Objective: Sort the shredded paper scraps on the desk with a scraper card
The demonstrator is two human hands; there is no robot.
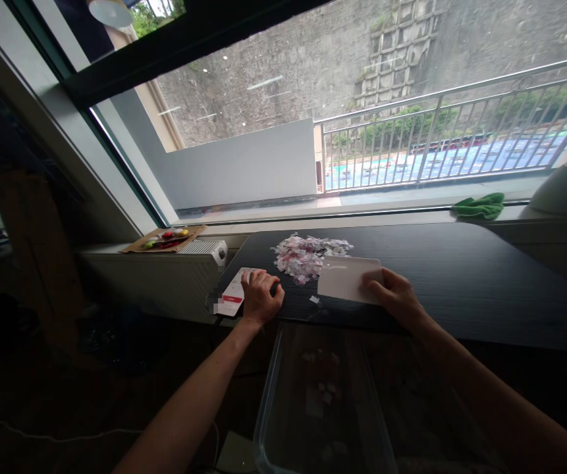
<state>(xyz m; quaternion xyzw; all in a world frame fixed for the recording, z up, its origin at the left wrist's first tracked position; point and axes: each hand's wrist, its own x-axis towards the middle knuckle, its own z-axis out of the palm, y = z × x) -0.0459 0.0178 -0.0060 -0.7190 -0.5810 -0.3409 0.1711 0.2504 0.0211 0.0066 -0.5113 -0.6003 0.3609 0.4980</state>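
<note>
My left hand (262,297) rests at the left end of the black table (461,276). Its fingers lie over the right part of a white printed card (231,297) with a red band, and the thumb stands apart from it. My right hand (396,293) pinches the right edge of a plain whitish card (347,278), which is tilted just in front of the paper pile. A heap of small cut paper pieces (303,257), white and pinkish, sits between the two hands. One loose paper scrap (315,300) lies nearer the table's front edge.
Below the table's front edge stands a clear plastic bin (263,421) with several paper scraps inside. A white radiator (164,280) is at the left, with small colourful items on brown cardboard (132,247) on top. A green cloth (479,207) lies on the windowsill.
</note>
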